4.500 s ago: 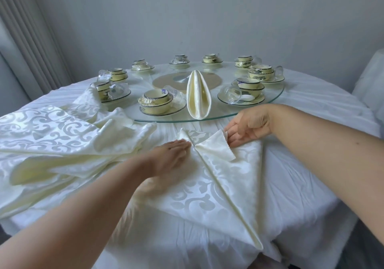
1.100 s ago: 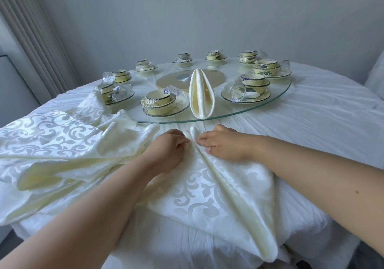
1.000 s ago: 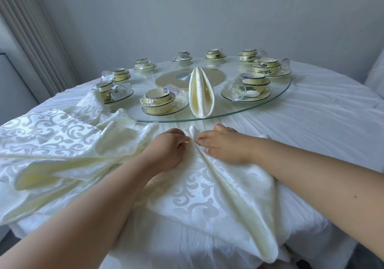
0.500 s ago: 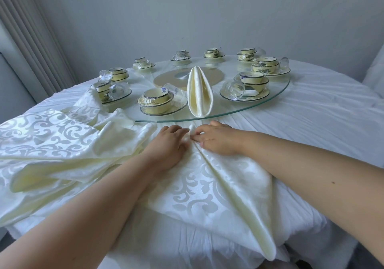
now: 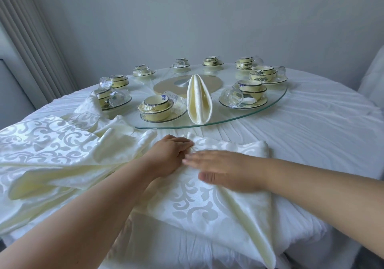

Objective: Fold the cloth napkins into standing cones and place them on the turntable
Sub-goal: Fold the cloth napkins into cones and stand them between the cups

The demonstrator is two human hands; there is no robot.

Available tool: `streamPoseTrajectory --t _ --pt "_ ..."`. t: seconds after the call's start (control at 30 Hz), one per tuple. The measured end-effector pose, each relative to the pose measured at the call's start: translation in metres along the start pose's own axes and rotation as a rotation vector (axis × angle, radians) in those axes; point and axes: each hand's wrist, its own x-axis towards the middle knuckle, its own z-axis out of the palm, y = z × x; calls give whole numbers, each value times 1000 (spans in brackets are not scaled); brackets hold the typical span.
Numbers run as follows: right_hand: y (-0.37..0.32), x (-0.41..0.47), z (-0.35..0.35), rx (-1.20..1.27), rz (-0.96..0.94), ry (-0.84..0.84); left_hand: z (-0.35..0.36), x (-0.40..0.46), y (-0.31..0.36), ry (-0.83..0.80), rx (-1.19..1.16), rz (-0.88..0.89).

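Cream patterned napkin (image 5: 207, 198) lies partly folded on the desk (image 5: 311, 135) at the near edge, just in front of the glass turntable (image 5: 276, 100); its long folded edge runs down toward the near right and hangs off the desk edge; left hand (image 5: 168, 156) rests on the napkin's top left part, fingers (image 5: 184, 144) curled down into the cloth near the top fold, bunching it; whether they actually pinch it, cannot tell; right hand (image 5: 226, 170) lies flat across the napkin, fingers straight and together pointing left, tips touching the left hand, gripping nothing; one finished cone napkin (image 5: 199, 100) stands upright on the turntable near its front rim, between two cup-and-saucer sets (image 5: 158, 108); more sets ring the turntable; pile of unfolded napkins (image 5: 47, 154) lies on the desk to the left, touching the working napkin's left side.
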Motion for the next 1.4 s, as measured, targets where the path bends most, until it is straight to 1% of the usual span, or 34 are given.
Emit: streamPoseTrajectory --t 0.03,0.1,0.23,0.37,0.4,0.47,0.53,0.57,0.6,0.63,0.67,0.7,0.73,0.8,0.83,0.93,1.0,1.13,1.2,1.27,1.33,1.4 --pt "-6 -4 3 -51 -7 -79 0 0 0 -5 0 -15" --pt "-13 -12 12 -167 -29 -144 0 0 2 2 -4 -23" --pt "-19 -35 18 -208 -57 -173 2 1 3 11 -9 -36" --pt "-25 -58 22 -236 -141 -183 2 0 3 6 -32 -46" --pt "-24 -61 23 -209 -150 -199 3 -1 3 12 -36 -48" --pt "-20 -61 25 -21 -174 -173 4 -2 3 17 -38 -61" --pt "-16 -57 14 327 -101 -34 4 -1 3 23 -32 -61" --pt "-11 -52 6 442 -39 71 4 -2 4 25 -28 -65" --pt "-5 -43 -2 450 6 194 5 -2 5 29 -21 -64" --pt "2 -32 -10 354 42 313 4 -3 6 32 -16 -63" --pt "12 -18 -17 250 86 400 4 -3 7 33 -17 -63" --pt "21 -4 -21 174 149 437 3 -3 7 30 -24 -70" --pt "29 10 -24 126 229 441 2 -1 7 29 -45 -67" --pt "45 34 -23 86 436 381 -2 2 7 22 -99 -62" --pt "51 43 -22 74 519 351 -6 3 8 13 -112 -109" --pt "53 61 -20 28 650 282 -20 7 19 -59 -40 -451" --pt "51 69 -20 30 709 228 -24 12 26 -106 8 -545" --pt "51 81 -22 61 774 133 -34 24 32 -216 -34 -658" --pt "51 82 -26 77 786 112 -40 24 34 -278 -65 -694" --pt "50 78 -32 179 766 122 -41 23 32 -298 -129 -713" --pt "54 73 -39 364 715 163 -38 22 26 -234 -267 -723" --pt "54 65 -49 543 651 224 -39 20 22 -49 -571 -738"
